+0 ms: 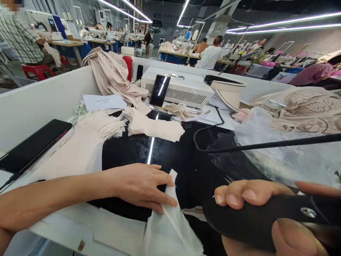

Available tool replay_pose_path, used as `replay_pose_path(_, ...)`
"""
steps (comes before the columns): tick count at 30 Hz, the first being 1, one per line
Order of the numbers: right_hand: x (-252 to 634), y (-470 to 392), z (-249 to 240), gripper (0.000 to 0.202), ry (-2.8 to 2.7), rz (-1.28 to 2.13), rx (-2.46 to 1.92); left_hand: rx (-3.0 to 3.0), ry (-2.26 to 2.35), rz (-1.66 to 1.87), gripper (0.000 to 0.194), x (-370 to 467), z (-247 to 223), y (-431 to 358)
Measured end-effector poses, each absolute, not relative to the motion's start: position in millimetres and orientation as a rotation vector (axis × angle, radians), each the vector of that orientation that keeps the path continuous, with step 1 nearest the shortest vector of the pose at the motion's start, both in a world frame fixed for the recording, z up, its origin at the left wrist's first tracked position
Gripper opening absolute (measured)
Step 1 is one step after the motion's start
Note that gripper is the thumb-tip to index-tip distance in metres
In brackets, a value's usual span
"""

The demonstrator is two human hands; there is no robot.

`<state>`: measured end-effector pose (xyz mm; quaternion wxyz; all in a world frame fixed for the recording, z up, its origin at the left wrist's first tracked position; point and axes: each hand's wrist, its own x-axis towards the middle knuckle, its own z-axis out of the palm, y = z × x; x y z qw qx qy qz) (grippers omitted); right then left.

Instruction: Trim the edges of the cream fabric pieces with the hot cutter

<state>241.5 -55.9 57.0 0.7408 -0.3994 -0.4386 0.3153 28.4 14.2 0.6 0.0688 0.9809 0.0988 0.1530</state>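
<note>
My left hand point(145, 188) lies flat with its fingers apart on a thin, whitish, translucent fabric piece point(170, 231) at the front edge of the black glossy surface point(186, 156). A narrow lighter strip runs down that fabric. My right hand point(255, 195) is wrapped around a thick black handle point(255, 220) with a metal screw, close to the camera at lower right. The kind of tool is not clear. Beyond my left hand lie a stack of cut cream fabric pieces point(157, 124) and a larger cream stack point(77, 142).
A black phone point(34, 142) lies at left; another phone point(160, 90) leans against a white vented box point(178, 89). A black cord point(266, 144) crosses from the right over clear plastic bags point(269, 156). White side walls point(53, 81) edge the table. Other people sit at sewing stations behind.
</note>
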Motion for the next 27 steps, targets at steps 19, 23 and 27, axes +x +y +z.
replay_pose_path(19, 233.5, -46.4, 67.4, 0.041, -0.919, 0.689, -0.903, 2.950, 0.289, 0.497, 0.033, 31.3, 0.0, 12.4)
replay_pose_path(23, 226.8, -36.3, 63.9, 0.040, -0.866, 0.594, -0.834, 2.942, 0.294, 0.524, 0.031, 31.0, -1.3, 12.9)
replay_pose_path(27, 223.6, -30.2, 66.8, 0.037, -0.898, 0.589, -0.817, 2.925, 0.290, 0.556, 0.030, 30.6, -2.6, 13.0)
